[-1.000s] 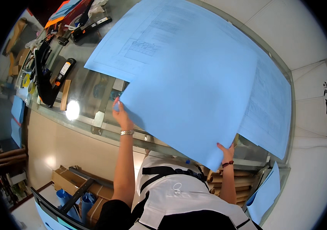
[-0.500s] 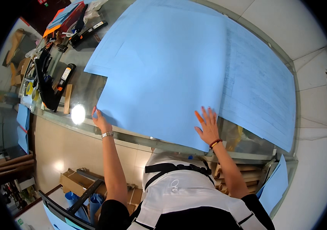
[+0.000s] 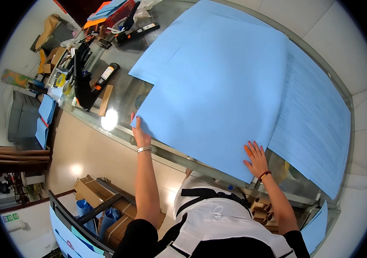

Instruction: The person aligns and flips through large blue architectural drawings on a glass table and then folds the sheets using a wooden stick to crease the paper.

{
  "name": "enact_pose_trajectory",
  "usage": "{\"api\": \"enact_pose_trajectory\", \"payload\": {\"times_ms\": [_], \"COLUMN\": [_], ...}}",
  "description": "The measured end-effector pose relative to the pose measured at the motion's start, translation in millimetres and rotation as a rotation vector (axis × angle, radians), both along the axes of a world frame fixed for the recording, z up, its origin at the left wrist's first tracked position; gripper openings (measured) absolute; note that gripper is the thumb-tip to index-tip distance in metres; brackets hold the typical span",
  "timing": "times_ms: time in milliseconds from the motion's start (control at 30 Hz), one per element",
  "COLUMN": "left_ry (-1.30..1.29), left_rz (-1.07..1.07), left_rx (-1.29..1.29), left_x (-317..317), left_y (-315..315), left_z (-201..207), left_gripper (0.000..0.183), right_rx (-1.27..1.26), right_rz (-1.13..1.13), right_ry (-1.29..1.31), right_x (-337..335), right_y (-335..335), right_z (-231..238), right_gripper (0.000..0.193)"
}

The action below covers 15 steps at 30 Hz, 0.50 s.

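Note:
A large sheet of blue paper (image 3: 218,94) lies across the glass-topped table, its near edge by my body. My left hand (image 3: 140,134) pinches the sheet's near left corner, thumb on top and fingers beneath. Near the right corner, my right hand (image 3: 257,160) rests palm down on the paper with fingers stretched out; an orange finger cot (image 3: 248,151) covers one fingertip. Under this sheet, more blue paper (image 3: 317,116) with faint printed lines shows on the right and at the upper left.
On the table's left stand a black stapler (image 3: 91,86), a wooden strip (image 3: 106,101) and a second stapler-like tool (image 3: 138,34). Beyond them is a red box (image 3: 121,12). Below, cardboard boxes (image 3: 94,191) and a dark frame (image 3: 101,208) stand left; cardboard tubes (image 3: 261,208) lie under the table.
The whole view has turned, shifting the scene rightward. My left hand has closed on the sheet's corner, where its fingers were at the edge before. My right hand stays flat near the right corner.

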<state>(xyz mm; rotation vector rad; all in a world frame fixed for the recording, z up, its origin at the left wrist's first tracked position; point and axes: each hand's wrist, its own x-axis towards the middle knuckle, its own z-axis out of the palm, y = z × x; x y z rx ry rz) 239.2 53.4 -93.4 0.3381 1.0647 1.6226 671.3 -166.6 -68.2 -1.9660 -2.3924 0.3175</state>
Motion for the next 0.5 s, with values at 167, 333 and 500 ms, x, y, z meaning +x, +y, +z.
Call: {"api": "enact_pose_trajectory", "payload": {"times_ms": [167, 333, 500], "left_ry": [0.171, 0.475, 1.642], "left_rz": [0.078, 0.173, 0.072], "left_rx": [0.074, -0.059, 0.224], "left_x": [6.3, -5.5, 68.5], "left_y": [-1.1, 4.5, -26.8], "left_z": [-5.2, -15.5, 10.9], "left_gripper": [0.037, 0.034, 0.066], "right_rx": [-0.004, 0.019, -0.015], "right_rz": [-0.005, 0.011, 0.0], "right_ry": [0.017, 0.023, 0.013], "right_x": [0.9, 1.6, 6.6], "right_y": [-0.8, -1.0, -0.4], "right_z": [-1.1, -0.5, -0.4], "right_gripper": [0.057, 0.057, 0.057]}}
